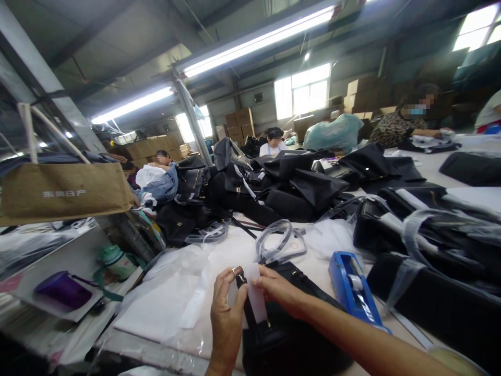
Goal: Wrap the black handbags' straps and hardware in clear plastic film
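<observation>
A black handbag (293,339) lies on the table right in front of me, its clear-wrapped handles (282,245) stretched out beyond it. My left hand (229,308) pinches the end of a black strap (249,313) with a metal buckle (238,270), raised above the bag's left side. Between thumb and fingers, my right hand (276,287) grips a strip of white paper (256,303) that lies against the strap. The paper's lower end reaches down to the bag near a small gold zipper pull (269,322).
A blue tape dispenser (354,287) stands right of the bag. Black handbags (289,183) are heaped across the back, more (438,297) at right. White sheets (164,292) lie at left, near a green bottle (115,261). A tan tote (66,190) hangs upper left. Several people sit farther off.
</observation>
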Available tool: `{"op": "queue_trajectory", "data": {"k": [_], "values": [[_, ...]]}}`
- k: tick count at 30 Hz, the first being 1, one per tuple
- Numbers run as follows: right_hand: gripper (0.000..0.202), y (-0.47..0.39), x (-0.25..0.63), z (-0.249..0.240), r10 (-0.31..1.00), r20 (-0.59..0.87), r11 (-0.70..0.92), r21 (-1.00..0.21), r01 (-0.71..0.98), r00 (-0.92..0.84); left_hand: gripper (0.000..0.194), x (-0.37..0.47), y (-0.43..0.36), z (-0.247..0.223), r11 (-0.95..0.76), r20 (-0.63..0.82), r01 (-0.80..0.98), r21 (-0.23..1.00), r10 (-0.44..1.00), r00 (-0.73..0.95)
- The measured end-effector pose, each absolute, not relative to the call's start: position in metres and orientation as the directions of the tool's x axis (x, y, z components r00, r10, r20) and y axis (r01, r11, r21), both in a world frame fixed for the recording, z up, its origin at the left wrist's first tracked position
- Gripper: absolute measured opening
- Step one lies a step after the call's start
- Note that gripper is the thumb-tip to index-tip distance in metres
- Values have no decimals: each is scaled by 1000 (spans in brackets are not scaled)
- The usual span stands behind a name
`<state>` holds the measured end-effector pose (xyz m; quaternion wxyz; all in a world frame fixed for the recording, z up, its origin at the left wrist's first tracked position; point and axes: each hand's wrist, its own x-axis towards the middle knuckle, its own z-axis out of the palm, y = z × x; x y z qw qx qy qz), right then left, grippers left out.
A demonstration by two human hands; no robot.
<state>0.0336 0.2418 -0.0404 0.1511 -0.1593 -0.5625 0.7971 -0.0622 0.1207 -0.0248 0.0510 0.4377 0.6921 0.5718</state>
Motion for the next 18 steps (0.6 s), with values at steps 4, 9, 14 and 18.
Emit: {"op": "queue_trajectory", "data": {"k": [4,9,14,18], "values": [[37,241,35,-36,390,-29,-310,-945,-102,-920,21,-68,129,-25,-53,390,479,876,664,-638],[37,243,34,-39,390,-74,-384,-919,-89,-918,16,-77,141,-26,-71,282,323,944,684,-673],[44,241,32,-37,384,-88,-572,-804,-162,-919,21,-83,148,-16,-90,420,519,850,711,-565],[43,243,30,-36,387,-85,-532,-834,-147,-918,39,-91,149,-11,-82,468,609,789,722,-510]]}}
